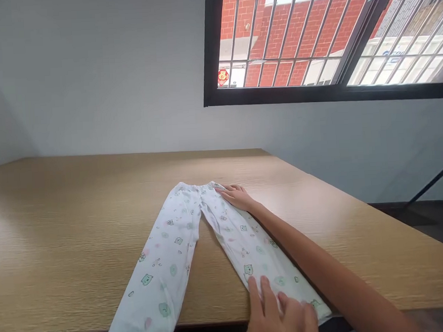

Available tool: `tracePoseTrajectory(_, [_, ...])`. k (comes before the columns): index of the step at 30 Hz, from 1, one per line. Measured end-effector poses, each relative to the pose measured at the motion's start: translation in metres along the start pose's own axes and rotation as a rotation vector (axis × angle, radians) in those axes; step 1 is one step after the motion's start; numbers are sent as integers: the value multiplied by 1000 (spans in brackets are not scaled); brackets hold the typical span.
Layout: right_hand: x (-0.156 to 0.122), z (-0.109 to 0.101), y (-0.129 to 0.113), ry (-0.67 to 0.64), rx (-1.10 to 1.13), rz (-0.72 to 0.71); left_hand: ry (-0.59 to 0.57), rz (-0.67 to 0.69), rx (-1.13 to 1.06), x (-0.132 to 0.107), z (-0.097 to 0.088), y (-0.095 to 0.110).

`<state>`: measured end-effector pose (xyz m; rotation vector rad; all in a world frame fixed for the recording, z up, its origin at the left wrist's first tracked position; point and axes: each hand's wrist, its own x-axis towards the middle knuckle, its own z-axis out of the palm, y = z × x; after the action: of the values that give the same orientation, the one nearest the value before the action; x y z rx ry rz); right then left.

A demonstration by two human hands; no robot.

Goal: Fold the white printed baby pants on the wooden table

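A pair of white pants (176, 247) with a print of small green and pink figures lies spread on the table, waistband at the far end and legs parted toward me. My right hand (238, 197) rests flat on the upper right side, near the waistband, fingers stretched out. Its forearm runs along the outer edge of the right-hand leg. Lower down, my left hand (279, 314) is over the bottom part of that same leg, its fingers apart and pointing away from me; it covers part of the hem. The left-hand leg's end hangs slightly past the table's front edge.
The wooden table (80, 233) reaches back to a plain pale wall (109, 77). A dark-framed window (277, 94) with metal bars is set in the wall at the upper right. Beyond the table's slanting right edge, a dark thin pole (432, 182) leans above the floor.
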<state>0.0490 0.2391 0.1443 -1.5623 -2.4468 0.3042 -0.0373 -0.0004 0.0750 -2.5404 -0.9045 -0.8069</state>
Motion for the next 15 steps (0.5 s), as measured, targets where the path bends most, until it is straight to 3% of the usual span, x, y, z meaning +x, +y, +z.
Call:
tracePoseTrajectory(4, [1,5,8,168,130,-85,221,-132,107,1,14,9])
tracePoseTrajectory(6, [0,4,9,200,276,-73,311,-183,91,10,7,5])
tracePoseTrajectory(9, [-6,-1,8,183,601,73,440,-245,23,23,-16,-1])
tracePoseTrajectory(12, [-8,-15,-1,169,969,217,351,-331,-74,19,-45,-15])
tracePoseTrajectory(15, [1,-36,-23,112,1094,166,249,-483,-85,-7,-76,-41])
